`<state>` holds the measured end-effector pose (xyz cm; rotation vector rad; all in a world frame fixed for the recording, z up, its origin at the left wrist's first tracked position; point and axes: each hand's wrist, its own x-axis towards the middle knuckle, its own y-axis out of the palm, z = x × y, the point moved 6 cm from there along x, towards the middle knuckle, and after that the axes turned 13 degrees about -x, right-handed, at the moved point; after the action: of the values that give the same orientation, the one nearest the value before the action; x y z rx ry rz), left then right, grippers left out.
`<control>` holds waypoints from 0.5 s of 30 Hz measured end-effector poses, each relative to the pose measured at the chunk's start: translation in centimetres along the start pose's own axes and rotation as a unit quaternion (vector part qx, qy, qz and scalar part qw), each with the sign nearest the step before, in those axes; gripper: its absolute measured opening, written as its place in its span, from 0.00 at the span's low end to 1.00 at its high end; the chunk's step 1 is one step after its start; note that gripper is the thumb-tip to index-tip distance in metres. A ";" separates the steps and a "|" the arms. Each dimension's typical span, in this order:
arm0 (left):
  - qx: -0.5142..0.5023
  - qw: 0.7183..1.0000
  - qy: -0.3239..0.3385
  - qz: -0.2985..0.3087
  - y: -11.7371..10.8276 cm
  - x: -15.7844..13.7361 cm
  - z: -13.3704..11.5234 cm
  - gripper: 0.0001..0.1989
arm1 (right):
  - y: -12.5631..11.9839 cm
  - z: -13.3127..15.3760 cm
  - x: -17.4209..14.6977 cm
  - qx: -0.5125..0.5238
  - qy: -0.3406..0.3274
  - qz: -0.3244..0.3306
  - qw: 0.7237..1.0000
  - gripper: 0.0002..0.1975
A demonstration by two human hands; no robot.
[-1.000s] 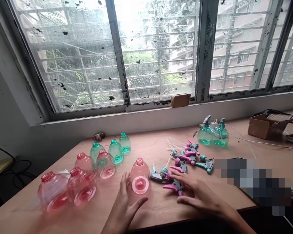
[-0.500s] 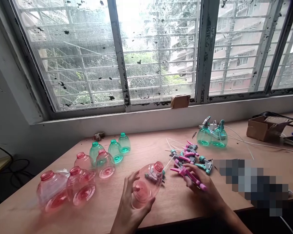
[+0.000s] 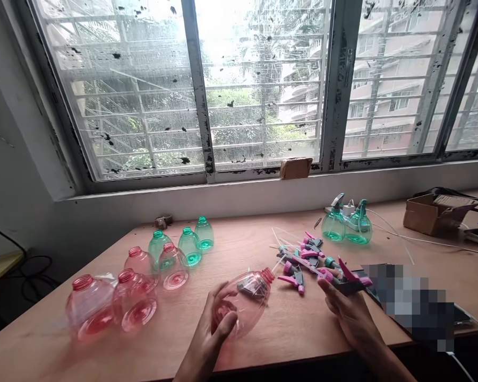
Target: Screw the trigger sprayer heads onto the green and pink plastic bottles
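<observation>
A transparent pink bottle [image 3: 249, 313] is in my left hand [image 3: 213, 329], its fingers and thumb wrapped round the lower part. The bottle leans right, its open threaded neck pointing up and to the right. My right hand [image 3: 352, 313] grips a pink and grey spray trigger head [image 3: 344, 278] just right of the bottle. Its collar and thin tube point left, over the pile of spray trigger heads [image 3: 310, 249]. Another pink and grey spray head [image 3: 292, 277] lies on the table between the hands. A grey spray head shows through the pink bottle.
Several open pink bottles [image 3: 171, 268] and green bottles [image 3: 189, 246] stand on the left of the table. Two green bottles with spray heads [image 3: 346, 225] stand at the back right. Farther right is a cardboard box [image 3: 430, 215]; a dark, partly blurred item [image 3: 370, 281] lies at the right.
My right hand has moved right and turned the spray head, so its collar and tube now face left. The pink bottle in my left hand has tipped further right.
</observation>
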<state>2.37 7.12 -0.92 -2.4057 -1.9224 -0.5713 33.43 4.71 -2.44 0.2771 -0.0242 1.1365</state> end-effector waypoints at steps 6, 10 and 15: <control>-0.023 0.995 -0.009 -0.095 -1.3 0.4 0.1 0.34 | 0.3 0.2 -0.3 0.007 -0.014 0.049 0.999 0.22; -0.012 0.994 -0.009 -0.108 -1.5 0.5 -0.2 0.32 | 0.3 0.3 -0.5 0.014 -0.027 0.074 0.997 0.21; -0.005 0.995 -0.011 -0.102 -1.2 0.5 -0.5 0.31 | 0.9 -0.5 -0.6 -0.011 -0.021 0.136 0.990 0.18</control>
<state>1.16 7.76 -0.58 -2.2456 -2.1950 -0.5651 32.32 4.63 -2.81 0.2834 -0.1145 1.4008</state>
